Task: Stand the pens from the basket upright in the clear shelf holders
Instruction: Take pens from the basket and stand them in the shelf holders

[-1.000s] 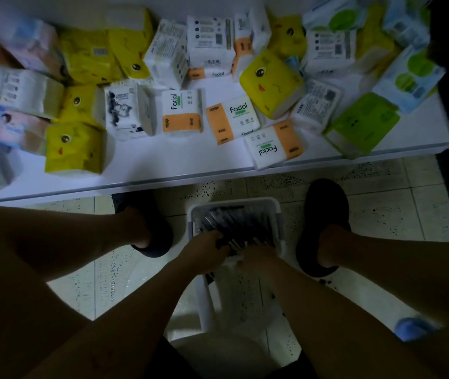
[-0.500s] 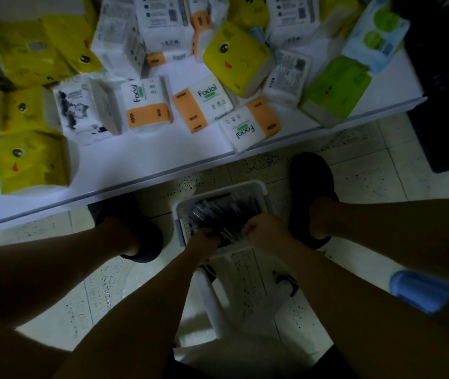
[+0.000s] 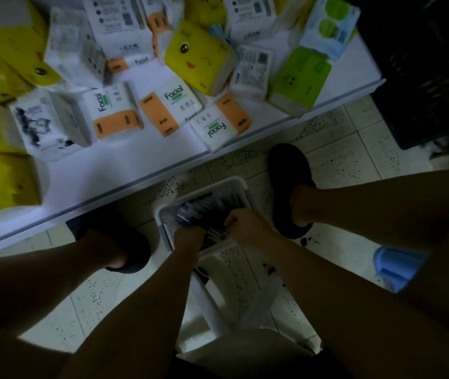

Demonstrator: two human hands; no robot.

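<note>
A white plastic basket (image 3: 235,184) stands on the tiled floor between my feet, filled with several dark pens (image 3: 209,205). Both hands reach down into its near half. My left hand (image 3: 189,236) is curled over pens at the basket's near left. My right hand (image 3: 248,225) is curled at the near right, and a bunch of pen ends (image 3: 215,234) shows between the two hands. The light is dim and my fingers are partly hidden. No clear holders are in view.
A low white shelf board (image 3: 125,170) just beyond the basket carries several tissue packs (image 3: 171,108). My dark slippers (image 3: 288,170) flank the basket. A black crate (image 3: 431,64) stands at the right, a white stool (image 3: 217,296) is under me, and a blue slipper (image 3: 395,266) lies at the right.
The view has swung left and down, so the shelf now runs at a slant. Both hands stay in the basket and have drawn together on a bunch of pens.
</note>
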